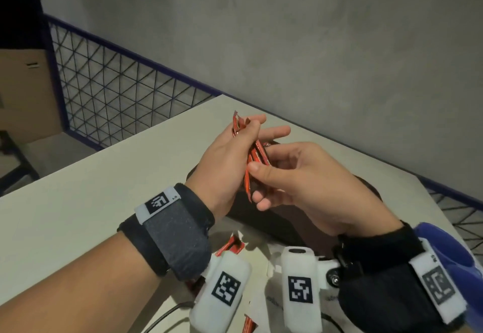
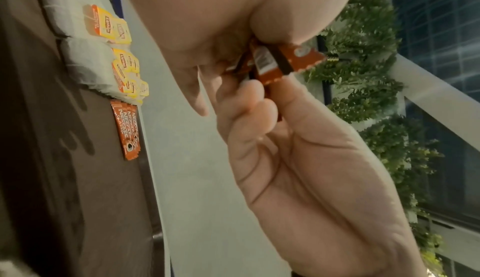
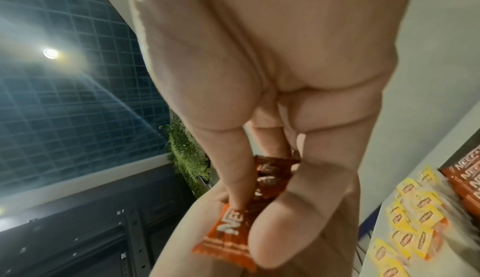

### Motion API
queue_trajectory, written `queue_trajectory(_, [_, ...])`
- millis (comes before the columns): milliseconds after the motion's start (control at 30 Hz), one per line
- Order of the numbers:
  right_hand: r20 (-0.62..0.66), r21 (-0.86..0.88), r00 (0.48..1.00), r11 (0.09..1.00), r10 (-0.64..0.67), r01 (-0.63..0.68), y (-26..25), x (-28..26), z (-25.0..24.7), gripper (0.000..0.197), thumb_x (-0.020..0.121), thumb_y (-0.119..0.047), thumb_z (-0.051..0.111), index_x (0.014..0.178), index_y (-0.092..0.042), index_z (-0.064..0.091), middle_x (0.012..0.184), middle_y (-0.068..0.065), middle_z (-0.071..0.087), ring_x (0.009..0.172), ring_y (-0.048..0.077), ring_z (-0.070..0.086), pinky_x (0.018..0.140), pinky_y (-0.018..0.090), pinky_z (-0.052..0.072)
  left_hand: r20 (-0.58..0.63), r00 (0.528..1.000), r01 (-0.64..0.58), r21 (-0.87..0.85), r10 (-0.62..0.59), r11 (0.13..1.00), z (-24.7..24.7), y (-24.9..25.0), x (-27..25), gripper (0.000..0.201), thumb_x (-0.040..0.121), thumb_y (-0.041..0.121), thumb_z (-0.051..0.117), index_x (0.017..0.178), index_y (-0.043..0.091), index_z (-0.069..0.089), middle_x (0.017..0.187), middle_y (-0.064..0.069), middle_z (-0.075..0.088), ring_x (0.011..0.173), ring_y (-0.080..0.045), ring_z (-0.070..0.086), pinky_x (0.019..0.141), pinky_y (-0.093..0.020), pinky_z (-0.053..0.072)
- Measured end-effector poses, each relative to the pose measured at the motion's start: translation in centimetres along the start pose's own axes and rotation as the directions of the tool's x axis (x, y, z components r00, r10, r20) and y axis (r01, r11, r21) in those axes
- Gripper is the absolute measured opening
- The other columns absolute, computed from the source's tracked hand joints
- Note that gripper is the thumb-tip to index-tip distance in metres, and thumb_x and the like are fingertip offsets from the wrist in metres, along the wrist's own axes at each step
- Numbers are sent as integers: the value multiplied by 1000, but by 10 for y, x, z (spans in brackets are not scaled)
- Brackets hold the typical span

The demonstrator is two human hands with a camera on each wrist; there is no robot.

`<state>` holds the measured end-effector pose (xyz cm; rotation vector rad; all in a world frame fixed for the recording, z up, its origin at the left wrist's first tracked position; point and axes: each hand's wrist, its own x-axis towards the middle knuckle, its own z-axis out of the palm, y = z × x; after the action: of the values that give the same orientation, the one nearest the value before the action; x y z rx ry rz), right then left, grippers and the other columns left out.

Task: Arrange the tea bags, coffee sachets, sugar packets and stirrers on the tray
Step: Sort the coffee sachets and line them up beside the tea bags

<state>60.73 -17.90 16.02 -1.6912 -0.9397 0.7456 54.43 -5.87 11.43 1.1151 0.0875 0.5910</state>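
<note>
Both hands meet above the dark tray [image 1: 277, 225] on the pale bench [image 1: 78, 202]. The left hand [image 1: 222, 160] grips a bunch of red coffee sachets [image 1: 254, 155], fingers curled round them; the right hand [image 1: 300, 176] pinches the same bunch between thumb and fingers. On the tray, seen from the left wrist, lie white tea bags [image 2: 85, 63] with yellow tags [image 2: 114, 26] and a few laid-out sachets [image 2: 127, 129] beside them. More red packets, probably sachets too, lie on the bench near the wrists [image 1: 230, 246].
</note>
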Motion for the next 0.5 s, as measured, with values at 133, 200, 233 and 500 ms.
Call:
queue_trajectory(133, [-98, -44, 993, 997, -70, 66, 0, 3, -5, 9, 94, -4, 68, 97, 2, 73, 84, 13, 71, 65, 24, 64, 59, 29, 59, 38, 999, 12, 93, -15, 996, -1, -3, 0, 42, 100, 50, 49, 120, 16, 67, 101, -7, 76, 72, -14, 72, 68, -33, 54])
queue_trajectory(200, [-169, -121, 981, 989, -99, 79, 2, 5, -8, 6, 92, -4, 70, 97, -2, 73, 86, 12, 74, 63, 25, 66, 61, 37, 61, 66, 997, 41, 123, -50, 991, -1, -5, 0, 44, 103, 48, 48, 117, 12, 68, 85, -8, 71, 60, -12, 64, 60, -31, 52])
queue_trajectory(233, [-198, -178, 974, 981, -113, 77, 4, 5, -10, 5, 93, -6, 71, 97, -5, 72, 84, 12, 75, 61, 26, 68, 63, 42, 62, 82, 995, 48, 139, -60, 989, 0, -6, -1, 43, 105, 45, 46, 114, 9, 68, 79, -4, 71, 60, -13, 64, 56, -30, 53])
queue_trajectory(500, [-249, -262, 962, 964, -111, 44, -1, 1, -17, 6, 96, -15, 69, 98, -11, 72, 76, 17, 74, 58, 29, 68, 60, 45, 63, 27, 998, 49, 156, -54, 986, -3, -6, -2, 35, 101, 41, 59, 109, 7, 66, 71, -8, 53, 51, -9, 42, 37, -20, 34])
